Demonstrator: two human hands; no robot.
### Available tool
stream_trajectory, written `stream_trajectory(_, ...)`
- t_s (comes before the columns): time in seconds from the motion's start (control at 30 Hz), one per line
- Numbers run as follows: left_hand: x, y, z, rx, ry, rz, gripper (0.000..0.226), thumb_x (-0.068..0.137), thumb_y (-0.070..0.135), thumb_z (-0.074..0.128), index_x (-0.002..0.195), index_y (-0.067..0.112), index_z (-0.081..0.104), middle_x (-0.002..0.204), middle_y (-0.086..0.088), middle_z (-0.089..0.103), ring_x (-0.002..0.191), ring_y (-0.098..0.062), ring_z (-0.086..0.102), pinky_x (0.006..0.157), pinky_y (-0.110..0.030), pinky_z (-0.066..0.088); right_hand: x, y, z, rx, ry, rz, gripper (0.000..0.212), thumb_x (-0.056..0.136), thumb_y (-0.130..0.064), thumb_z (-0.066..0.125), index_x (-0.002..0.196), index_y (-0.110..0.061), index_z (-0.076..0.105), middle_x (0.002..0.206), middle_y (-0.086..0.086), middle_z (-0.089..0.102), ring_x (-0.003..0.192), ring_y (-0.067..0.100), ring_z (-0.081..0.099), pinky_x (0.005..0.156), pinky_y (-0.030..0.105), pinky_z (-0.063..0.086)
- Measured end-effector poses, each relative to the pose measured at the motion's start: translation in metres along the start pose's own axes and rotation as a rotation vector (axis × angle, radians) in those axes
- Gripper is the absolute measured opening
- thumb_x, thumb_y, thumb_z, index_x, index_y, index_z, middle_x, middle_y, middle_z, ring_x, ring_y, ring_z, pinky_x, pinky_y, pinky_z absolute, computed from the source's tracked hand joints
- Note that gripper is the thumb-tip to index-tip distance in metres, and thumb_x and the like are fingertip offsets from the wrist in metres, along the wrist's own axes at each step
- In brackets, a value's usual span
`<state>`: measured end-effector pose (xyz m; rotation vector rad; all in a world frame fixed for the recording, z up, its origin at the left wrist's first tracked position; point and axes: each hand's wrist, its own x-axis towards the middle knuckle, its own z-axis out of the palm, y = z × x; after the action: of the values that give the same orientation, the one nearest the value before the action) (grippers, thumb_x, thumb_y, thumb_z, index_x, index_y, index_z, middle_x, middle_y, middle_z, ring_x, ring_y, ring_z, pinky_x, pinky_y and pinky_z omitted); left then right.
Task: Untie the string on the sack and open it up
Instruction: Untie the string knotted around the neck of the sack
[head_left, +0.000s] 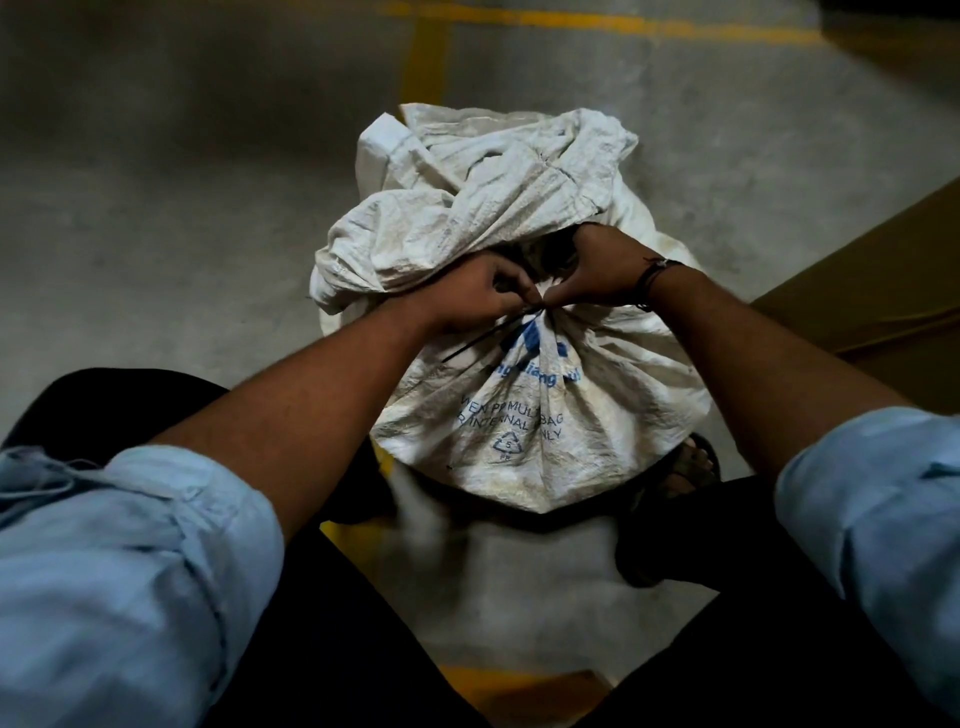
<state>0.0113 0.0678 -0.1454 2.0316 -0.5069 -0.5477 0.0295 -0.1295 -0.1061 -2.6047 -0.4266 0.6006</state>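
Note:
A white woven sack (524, 426) with blue print stands on the floor between my legs. Its neck is gathered and bound by a thin dark string (480, 340), one loose end of which trails down to the left. Above the tie, the sack's loose top (483, 197) flops away from me in crumpled folds. My left hand (475, 296) pinches the string at the knot with curled fingers. My right hand (597, 273) meets it from the other side, fingertips pinching at the same knot. The knot itself is mostly hidden by my fingers.
The floor is grey concrete (182, 182) with yellow painted lines (426, 62). A brown cardboard surface (883, 280) slants in at the right. My sandalled foot (691, 462) sits beside the sack's right side.

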Motion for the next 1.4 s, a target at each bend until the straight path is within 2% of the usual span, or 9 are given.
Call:
stream_trajectory(0.1,0.001,0.0,0.001,0.027,0.013,0.018,0.013,0.086,0.003,0.068,0.095,0.006,0.076,0.083,0.005,0.07,0.07,0.013,0.059,0.075,-0.009,0.045,0.0,0.001,-0.001,0.007,-0.009,-0.004,0.037,0.067,-0.041,0.085,0.068,-0.014,0.061,0.062,-0.004,0.057,0.059,0.015,0.051,0.053,0.029,0.036)
stream_trajectory(0.23,0.002,0.001,0.003,0.042,0.04,0.035,0.012,0.086,0.005,0.068,0.093,0.006,0.077,0.086,0.0,0.072,0.071,0.01,0.06,0.075,-0.013,0.046,0.0,0.005,0.001,0.02,0.014,0.0,0.039,0.066,-0.042,0.085,0.078,-0.01,0.066,0.073,0.003,0.066,0.068,0.02,0.06,0.06,0.033,0.045)
stream_trajectory(0.43,0.001,0.001,0.01,0.06,0.067,0.045,0.013,0.085,-0.003,0.065,0.091,-0.003,0.076,0.086,-0.005,0.071,0.064,0.017,0.058,0.07,-0.002,0.04,0.002,0.008,0.003,0.034,0.039,0.021,0.044,0.064,-0.041,0.086,0.087,-0.008,0.068,0.086,0.009,0.071,0.078,0.024,0.065,0.064,0.034,0.048)
stream_trajectory(0.63,-0.001,-0.003,0.01,-0.014,0.107,0.026,0.017,0.085,-0.003,0.065,0.096,0.002,0.077,0.091,-0.008,0.075,0.07,0.011,0.062,0.074,-0.008,0.047,-0.001,0.007,0.002,0.065,0.043,0.011,0.041,0.067,-0.036,0.086,0.093,-0.01,0.068,0.089,0.007,0.071,0.081,0.023,0.065,0.065,0.029,0.045)
stream_trajectory(0.83,0.0,-0.005,0.016,-0.018,0.072,0.053,0.02,0.086,-0.006,0.063,0.102,-0.003,0.074,0.098,-0.008,0.073,0.076,0.012,0.062,0.078,-0.008,0.048,-0.004,0.012,0.002,0.101,0.036,-0.001,0.048,0.064,-0.041,0.087,0.097,-0.01,0.07,0.092,0.006,0.072,0.084,0.025,0.067,0.073,0.039,0.053)
stream_trajectory(1.0,-0.002,-0.009,0.021,0.032,0.053,0.107,0.024,0.088,-0.007,0.058,0.107,-0.002,0.073,0.101,-0.003,0.071,0.091,0.0,0.062,0.085,-0.017,0.05,-0.005,0.011,0.001,0.065,0.045,-0.007,0.055,0.066,-0.036,0.087,0.108,-0.005,0.069,0.099,0.012,0.072,0.091,0.029,0.066,0.08,0.044,0.054)
stream_trajectory(1.13,-0.001,-0.013,0.023,0.054,0.056,0.118,0.02,0.09,0.002,0.061,0.105,0.001,0.074,0.098,-0.002,0.072,0.089,0.0,0.061,0.082,-0.019,0.048,-0.007,0.012,0.003,0.077,0.045,-0.015,0.06,0.066,-0.037,0.088,0.111,-0.003,0.067,0.102,0.014,0.071,0.094,0.03,0.066,0.082,0.046,0.053)
stream_trajectory(1.33,-0.003,-0.011,0.023,0.127,0.046,0.16,0.016,0.09,0.003,0.058,0.098,-0.002,0.072,0.089,-0.006,0.069,0.081,-0.004,0.055,0.072,-0.007,0.039,-0.008,0.012,0.006,0.094,0.046,-0.044,0.066,0.066,-0.032,0.088,0.122,-0.009,0.064,0.109,0.009,0.07,0.099,0.025,0.065,0.088,0.045,0.053)
stream_trajectory(1.4,-0.003,-0.011,0.023,0.13,0.041,0.159,0.017,0.089,0.005,0.058,0.097,-0.001,0.071,0.087,-0.008,0.068,0.081,-0.008,0.055,0.072,-0.013,0.041,-0.007,0.013,0.006,0.081,0.04,-0.052,0.064,0.066,-0.033,0.088,0.121,-0.01,0.064,0.107,0.009,0.07,0.097,0.026,0.065,0.087,0.045,0.053)
